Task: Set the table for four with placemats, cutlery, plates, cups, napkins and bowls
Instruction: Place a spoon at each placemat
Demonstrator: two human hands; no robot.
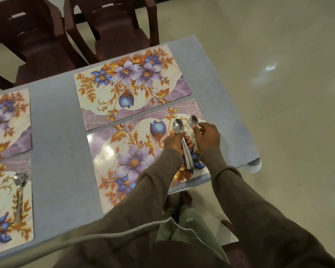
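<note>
Several floral placemats lie on the blue-grey table [56, 132]. Over the near right placemat [124, 151], my left hand [175, 142] grips a small bunch of steel spoons [178, 126], bowls up, handles sticking out below the fist. My right hand [207, 137] pinches a single spoon [193, 121] near its bowl, just right of the bunch and above the mat's right end. One spoon [19, 190] lies on the near left placemat [8, 206]. The far right placemat [132, 86] and the far left placemat [6, 124] carry nothing.
Two dark brown chairs [112, 28] stand at the table's far side. The table's right edge and a rounded corner leg [254, 165] are close to my right arm. Shiny tiled floor [278, 93] lies to the right. My legs and feet show below the table edge.
</note>
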